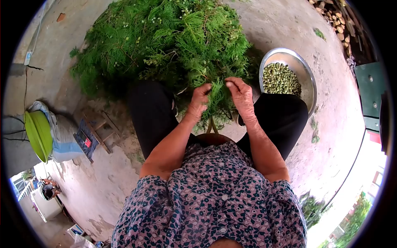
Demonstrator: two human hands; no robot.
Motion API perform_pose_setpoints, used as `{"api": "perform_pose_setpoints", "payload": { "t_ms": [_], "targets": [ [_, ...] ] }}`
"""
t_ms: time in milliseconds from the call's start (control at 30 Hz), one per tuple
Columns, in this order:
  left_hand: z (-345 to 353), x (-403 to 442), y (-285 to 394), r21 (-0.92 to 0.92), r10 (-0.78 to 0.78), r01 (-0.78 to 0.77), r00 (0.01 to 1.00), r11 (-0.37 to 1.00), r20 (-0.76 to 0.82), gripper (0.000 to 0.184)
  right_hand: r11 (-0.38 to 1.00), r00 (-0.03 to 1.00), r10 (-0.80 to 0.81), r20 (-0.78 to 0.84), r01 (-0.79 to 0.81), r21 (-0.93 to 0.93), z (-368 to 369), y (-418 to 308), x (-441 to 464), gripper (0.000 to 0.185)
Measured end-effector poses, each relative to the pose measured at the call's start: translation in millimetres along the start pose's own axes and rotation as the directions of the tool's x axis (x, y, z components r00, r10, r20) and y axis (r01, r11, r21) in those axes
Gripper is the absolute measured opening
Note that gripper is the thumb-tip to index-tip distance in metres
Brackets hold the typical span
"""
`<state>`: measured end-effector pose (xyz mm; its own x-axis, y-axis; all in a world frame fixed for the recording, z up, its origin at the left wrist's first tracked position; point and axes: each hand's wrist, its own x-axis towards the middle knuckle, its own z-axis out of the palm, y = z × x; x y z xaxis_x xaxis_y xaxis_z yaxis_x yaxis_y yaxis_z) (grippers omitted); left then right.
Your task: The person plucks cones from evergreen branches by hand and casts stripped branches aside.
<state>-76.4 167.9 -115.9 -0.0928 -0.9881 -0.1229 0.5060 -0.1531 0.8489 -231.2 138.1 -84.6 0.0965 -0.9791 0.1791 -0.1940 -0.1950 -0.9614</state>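
Left hand (pixel 200 100): fingers curled nearly together at the left of the green sprig (pixel 216 96); hold unclear
Right hand (pixel 241 93): thumb and fingertips bent close on its other side; cannot tell whether they pinch anything
Sprig: between both hands, at the near edge of the branch pile (pixel 165 41)

Heap of evergreen branches (pixel 157 45) lies before you: feathery, green, tangled, dotted with small pale fruits (pixel 185 12). Your sprig (pixel 216 95): brighter green, at heap's near edge, perhaps attached; overlap hides join.
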Motion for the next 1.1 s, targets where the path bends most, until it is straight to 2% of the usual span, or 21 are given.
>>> {"api": "perform_pose_setpoints", "payload": {
  "t_ms": [33, 100, 167, 267, 367, 433, 467, 500, 533, 567, 633, 700, 767, 800, 833, 867, 900, 933, 967, 1033, 1100],
  "targets": [
    [2, -2, 0, -0.117, -0.072, 0.07, 0.997, 0.991, -0.01, 0.023, 0.995, 0.995, 0.087, 0.058, -0.089, 0.036, 2, 0, -2, 0.016],
    [-3, -1, -5, -0.084, -0.051, 0.055, 0.997, 0.995, 0.049, 0.024, 0.999, 0.981, 0.047, 0.189, -0.046, -0.01, 5, 2, -4, 0.021],
    [-7, 0, -9, 0.084, -0.018, 0.013, 0.998, 0.996, 0.052, 0.022, 0.98, 0.939, 0.197, 0.282, -0.196, -0.029, 8, -1, -8, 0.026],
    [-9, 0, -12, 0.149, 0.096, -0.11, 0.99, 0.983, 0.1, 0.019, 0.978, 0.959, 0.207, 0.194, -0.205, -0.032, 12, -1, -14, 0.025],
    [0, -5, -14, 0.128, 0.091, -0.096, 0.995, 0.987, 0.044, 0.019, 0.976, 0.965, 0.217, 0.147, -0.214, -0.037, 12, 4, -20, 0.024],
    [-8, -8, -18, 0.088, 0.067, -0.072, 0.996, 0.994, 0.067, 0.021, 0.876, 0.914, 0.392, 0.109, -0.406, 0.261, 15, 7, -24, 0.022],
    [-10, -11, -20, 0.067, 0.054, -0.06, 0.995, 0.996, 0.078, 0.022, 0.876, 0.914, 0.391, 0.106, -0.405, 0.26, 13, 5, -24, 0.022],
    [-11, -14, -23, 0.047, 0.042, -0.047, 0.995, 0.998, 0.089, 0.023, 0.747, 0.822, 0.547, 0.158, -0.565, 0.35, 10, 3, -23, 0.02],
    [0, -19, -9, 0.043, -0.078, 0.078, 0.997, 0.996, 0.01, 0.026, 0.58, 0.702, 0.675, 0.227, -0.696, 0.423, 8, 1, -23, 0.019],
    [6, -22, -2, 0.03, -0.198, 0.2, 0.978, 0.979, -0.068, 0.03, 0.581, 0.702, 0.675, 0.227, -0.696, 0.423, 6, 2, -22, 0.019],
    [-7, -22, -6, -0.047, -0.294, 0.292, 0.955, 0.955, -0.049, 0.032, 0.428, 0.643, 0.741, 0.196, -0.676, 0.6, 3, 6, -21, 0.021],
    [-10, -20, -13, -0.123, -0.384, 0.378, 0.923, 0.917, -0.023, 0.034, 0.483, 0.693, 0.691, 0.205, -0.654, 0.583, 0, 7, -17, 0.021],
    [9, -15, -13, 0.081, -0.224, 0.231, 0.971, 0.97, -0.087, 0.033, 0.509, 0.818, 0.537, 0.209, -0.511, 0.692, -4, 4, -9, 0.021],
    [5, -14, -15, 0.082, -0.223, 0.23, 0.971, 0.97, -0.088, 0.033, 0.453, 0.805, 0.543, 0.241, -0.522, 0.723, -7, 1, -6, 0.008],
    [3, -14, -15, 0.263, -0.306, 0.335, 0.941, 0.905, -0.147, 0.033, 0.452, 0.805, 0.542, 0.242, -0.521, 0.724, -6, 2, -4, 0.008],
    [2, -14, -15, 0.425, -0.373, 0.433, 0.901, 0.795, -0.22, 0.033, 0.668, 0.855, 0.473, 0.214, -0.506, 0.546, -5, 4, -2, 0.009],
    [1, -13, -15, 0.426, -0.374, 0.434, 0.901, 0.794, -0.22, 0.033, 0.834, 0.896, 0.394, 0.206, -0.443, 0.33, -4, 4, -1, 0.015],
    [10, -14, -3, 0.543, -0.392, 0.434, 0.898, 0.719, -0.198, 0.035, 0.902, 0.88, 0.356, 0.315, -0.411, 0.13, -6, -7, 2, 0.021],
    [7, -13, -5, 0.598, -0.403, 0.431, 0.896, 0.676, -0.19, 0.037, 0.902, 0.88, 0.356, 0.315, -0.412, 0.131, -4, -5, 1, 0.021],
    [-10, -9, -29, 0.713, -0.35, 0.313, 0.931, 0.627, -0.101, 0.038, 0.995, 0.946, 0.096, 0.308, -0.1, -0.001, 3, 3, -2, 0.021],
    [-14, -10, -34, 0.764, -0.288, 0.198, 0.957, 0.614, -0.017, 0.038, 0.984, 0.92, 0.152, 0.362, -0.177, 0.036, 2, 9, -3, 0.023]
  ]
}}
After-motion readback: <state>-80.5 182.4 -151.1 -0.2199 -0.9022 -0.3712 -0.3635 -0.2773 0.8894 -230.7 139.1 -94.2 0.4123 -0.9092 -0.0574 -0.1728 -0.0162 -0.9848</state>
